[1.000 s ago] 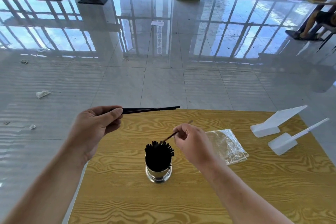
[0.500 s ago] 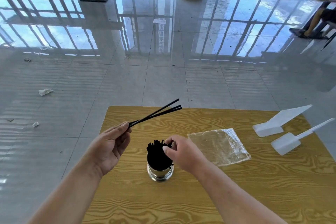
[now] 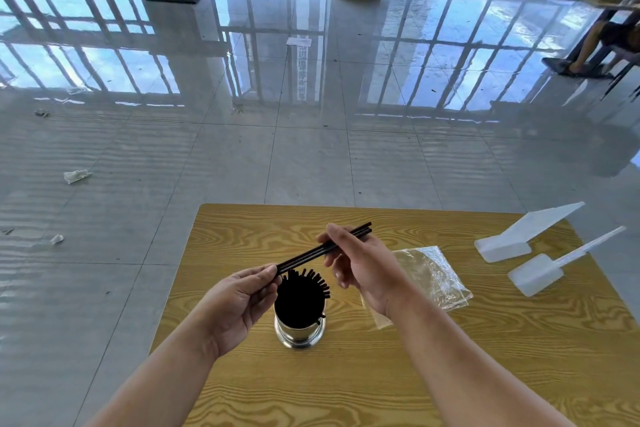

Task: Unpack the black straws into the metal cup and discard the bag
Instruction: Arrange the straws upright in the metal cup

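Note:
A metal cup (image 3: pixel 299 334) stands on the wooden table (image 3: pixel 346 385), packed with black straws (image 3: pixel 304 291) that fan out over its rim. My left hand (image 3: pixel 239 302) pinches the near end of a few loose black straws (image 3: pixel 311 253) just above the cup. My right hand (image 3: pixel 363 263) grips those same straws further along, thumb and forefinger closed on them. The straws slant up to the right over the cup. The clear plastic bag (image 3: pixel 433 274) lies flat on the table to the right, partly behind my right wrist.
Two white plastic scoop-like pieces (image 3: pixel 519 236) (image 3: pixel 540 276) lie at the table's right edge. Beyond the table is glossy tiled floor with scraps of litter (image 3: pixel 76 176). A seated person's legs (image 3: pixel 595 45) show at the far right.
My right hand left the cup's rim and rose to pinch the loose straws. My left hand moved right, bringing the straws over the cup.

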The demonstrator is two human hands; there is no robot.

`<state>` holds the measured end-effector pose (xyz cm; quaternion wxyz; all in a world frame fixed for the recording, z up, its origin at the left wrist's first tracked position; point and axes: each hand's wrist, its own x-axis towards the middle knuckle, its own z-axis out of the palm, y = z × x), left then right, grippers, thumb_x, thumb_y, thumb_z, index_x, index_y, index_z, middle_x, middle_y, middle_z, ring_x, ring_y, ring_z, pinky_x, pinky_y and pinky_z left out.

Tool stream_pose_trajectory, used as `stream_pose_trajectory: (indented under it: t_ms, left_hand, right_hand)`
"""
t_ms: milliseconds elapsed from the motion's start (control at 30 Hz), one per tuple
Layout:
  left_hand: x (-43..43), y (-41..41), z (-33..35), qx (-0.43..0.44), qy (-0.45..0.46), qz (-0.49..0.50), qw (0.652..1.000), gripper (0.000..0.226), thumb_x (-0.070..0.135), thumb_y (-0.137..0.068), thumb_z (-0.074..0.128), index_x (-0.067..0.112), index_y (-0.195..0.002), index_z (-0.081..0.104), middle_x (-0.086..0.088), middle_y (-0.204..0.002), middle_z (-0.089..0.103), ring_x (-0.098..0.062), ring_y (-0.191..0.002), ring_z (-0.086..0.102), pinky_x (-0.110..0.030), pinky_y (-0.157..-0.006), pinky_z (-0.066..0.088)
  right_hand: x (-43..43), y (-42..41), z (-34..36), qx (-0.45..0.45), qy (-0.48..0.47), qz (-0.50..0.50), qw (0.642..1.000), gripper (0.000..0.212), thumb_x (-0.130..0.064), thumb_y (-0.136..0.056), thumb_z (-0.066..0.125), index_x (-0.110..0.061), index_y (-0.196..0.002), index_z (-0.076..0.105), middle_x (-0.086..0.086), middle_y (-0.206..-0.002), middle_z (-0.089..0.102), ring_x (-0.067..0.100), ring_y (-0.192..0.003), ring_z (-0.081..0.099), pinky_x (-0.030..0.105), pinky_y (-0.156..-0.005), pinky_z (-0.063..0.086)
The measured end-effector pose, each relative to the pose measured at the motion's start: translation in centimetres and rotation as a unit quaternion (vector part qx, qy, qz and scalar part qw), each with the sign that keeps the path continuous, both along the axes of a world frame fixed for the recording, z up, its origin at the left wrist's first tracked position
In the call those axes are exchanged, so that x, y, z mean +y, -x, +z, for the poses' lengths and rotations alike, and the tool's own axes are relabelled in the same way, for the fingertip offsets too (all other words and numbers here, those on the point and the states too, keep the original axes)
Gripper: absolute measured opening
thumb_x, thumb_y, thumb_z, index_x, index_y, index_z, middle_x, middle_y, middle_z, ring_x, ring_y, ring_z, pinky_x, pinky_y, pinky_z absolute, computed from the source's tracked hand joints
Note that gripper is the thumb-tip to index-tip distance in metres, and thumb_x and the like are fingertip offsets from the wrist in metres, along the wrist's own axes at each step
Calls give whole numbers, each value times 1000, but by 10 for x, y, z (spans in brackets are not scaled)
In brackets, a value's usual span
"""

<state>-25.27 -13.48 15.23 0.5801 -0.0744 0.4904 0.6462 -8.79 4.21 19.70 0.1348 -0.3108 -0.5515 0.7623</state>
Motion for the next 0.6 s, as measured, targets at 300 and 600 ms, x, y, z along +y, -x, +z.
stream_pose_trajectory:
  t_ms: [300, 600]
  left_hand:
    - [1, 4, -30, 390, 204, -122, 890, 25, 32, -88, 83, 20, -107, 74, -4, -87, 80, -16, -68, 74, -41, -71, 67]
    - [33, -2, -38, 587, 255, -297, 709, 66, 78, -77, 67, 36, -129, 63, 12, -97, 69, -2, -83, 64, -23, -60, 50]
  right_hand:
    - [1, -8, 3, -120, -317, 25, 941, 44, -51, -106, 51, -27, -81, 78, 6, -65, 72, 9, -50, 57, 30, -54, 45]
    - [-27, -9, -45, -259, -368, 134, 883, 36, -60, -95, 60, -39, -124, 65, -14, -75, 66, 2, -66, 62, 27, -59, 52]
